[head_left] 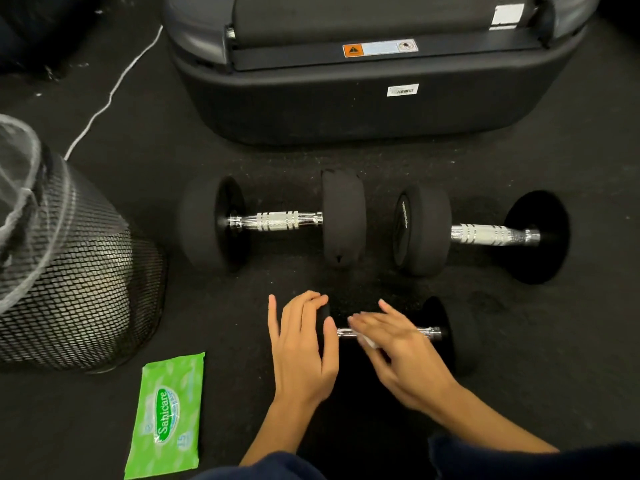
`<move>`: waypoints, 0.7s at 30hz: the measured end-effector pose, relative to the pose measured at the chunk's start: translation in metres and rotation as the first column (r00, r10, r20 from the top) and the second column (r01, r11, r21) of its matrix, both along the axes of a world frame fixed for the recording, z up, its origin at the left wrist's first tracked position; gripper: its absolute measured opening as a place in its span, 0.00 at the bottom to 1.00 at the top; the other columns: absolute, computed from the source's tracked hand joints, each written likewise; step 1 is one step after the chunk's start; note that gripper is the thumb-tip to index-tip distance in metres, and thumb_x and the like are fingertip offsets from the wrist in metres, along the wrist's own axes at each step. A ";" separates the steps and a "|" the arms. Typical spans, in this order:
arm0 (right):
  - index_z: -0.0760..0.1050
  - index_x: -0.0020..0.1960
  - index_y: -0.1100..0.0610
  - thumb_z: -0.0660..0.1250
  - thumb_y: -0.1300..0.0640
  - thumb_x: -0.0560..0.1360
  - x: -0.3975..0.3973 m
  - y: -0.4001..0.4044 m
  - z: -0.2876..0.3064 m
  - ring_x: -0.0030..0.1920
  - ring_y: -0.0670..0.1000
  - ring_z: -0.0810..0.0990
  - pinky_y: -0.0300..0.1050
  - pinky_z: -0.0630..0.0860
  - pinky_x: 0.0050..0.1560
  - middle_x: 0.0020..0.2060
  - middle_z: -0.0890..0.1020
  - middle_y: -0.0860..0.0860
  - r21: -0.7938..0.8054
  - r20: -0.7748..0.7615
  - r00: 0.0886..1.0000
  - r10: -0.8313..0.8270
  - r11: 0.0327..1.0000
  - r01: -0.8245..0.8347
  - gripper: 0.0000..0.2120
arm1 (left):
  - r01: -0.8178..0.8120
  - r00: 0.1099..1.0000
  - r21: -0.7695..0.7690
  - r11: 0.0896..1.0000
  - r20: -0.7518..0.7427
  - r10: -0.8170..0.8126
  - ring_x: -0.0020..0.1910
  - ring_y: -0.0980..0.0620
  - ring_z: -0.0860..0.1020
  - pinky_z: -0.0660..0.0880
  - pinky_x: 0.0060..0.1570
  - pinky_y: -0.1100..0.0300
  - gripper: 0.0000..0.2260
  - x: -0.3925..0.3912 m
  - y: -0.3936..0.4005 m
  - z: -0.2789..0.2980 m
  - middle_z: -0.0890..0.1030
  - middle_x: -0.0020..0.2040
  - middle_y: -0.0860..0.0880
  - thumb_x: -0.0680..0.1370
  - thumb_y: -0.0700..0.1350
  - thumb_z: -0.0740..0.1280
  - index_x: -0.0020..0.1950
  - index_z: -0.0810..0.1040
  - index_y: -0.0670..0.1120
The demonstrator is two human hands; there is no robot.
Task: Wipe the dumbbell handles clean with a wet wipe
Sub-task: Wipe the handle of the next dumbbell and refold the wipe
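On the black floor nearest us lies the small dumbbell. Our left hand clasps its left weight, while our right hand presses a white wipe around the chrome handle. Two larger dumbbells lie beyond.

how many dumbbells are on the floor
3: left dumbbell and right dumbbell lie side by side before the black machine; the near dumbbell is under both hands.
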State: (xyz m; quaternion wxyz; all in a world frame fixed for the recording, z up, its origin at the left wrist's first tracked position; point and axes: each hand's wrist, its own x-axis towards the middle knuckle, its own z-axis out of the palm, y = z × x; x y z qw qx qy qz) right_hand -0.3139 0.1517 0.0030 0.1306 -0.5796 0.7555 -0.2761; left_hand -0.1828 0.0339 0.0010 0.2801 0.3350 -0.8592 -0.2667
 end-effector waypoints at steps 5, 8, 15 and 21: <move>0.72 0.71 0.54 0.57 0.55 0.80 0.016 0.014 -0.004 0.74 0.44 0.65 0.43 0.57 0.75 0.71 0.72 0.47 0.019 -0.001 0.992 0.124 0.992 -0.124 0.20 | 0.031 0.999 0.033 0.999 0.040 -0.033 0.64 0.59 0.73 0.51 0.75 0.41 0.13 -0.001 -0.003 0.004 0.77 0.60 0.54 0.79 0.47 0.56 0.60 0.75 0.48; 0.75 0.68 0.53 0.60 0.54 0.79 -0.004 0.017 -0.006 0.68 0.42 0.72 0.44 0.59 0.75 0.66 0.78 0.45 -0.021 0.024 1.000 -0.006 1.000 0.007 0.18 | 0.020 0.998 0.037 0.999 0.059 -0.022 0.67 0.61 0.71 0.48 0.75 0.41 0.16 0.000 -0.001 0.004 0.77 0.63 0.56 0.80 0.49 0.55 0.64 0.75 0.50; 0.71 0.71 0.55 0.67 0.60 0.75 0.018 0.008 -0.003 0.71 0.47 0.70 0.47 0.56 0.74 0.68 0.75 0.50 0.066 -0.103 0.994 0.030 0.998 -0.024 0.24 | 0.041 0.989 -0.035 0.999 0.146 -0.035 0.68 0.62 0.70 0.44 0.75 0.42 0.19 0.001 -0.005 0.005 0.76 0.66 0.57 0.80 0.50 0.54 0.67 0.75 0.51; 0.79 0.63 0.59 0.57 0.58 0.76 0.003 -0.010 0.004 0.61 0.49 0.80 0.45 0.58 0.74 0.58 0.83 0.52 0.078 -0.101 0.994 -0.044 0.996 0.052 0.20 | 0.012 0.988 -0.028 1.000 0.155 -0.007 0.67 0.59 0.71 0.45 0.74 0.40 0.18 0.002 0.001 0.006 0.77 0.64 0.56 0.80 0.50 0.54 0.66 0.76 0.50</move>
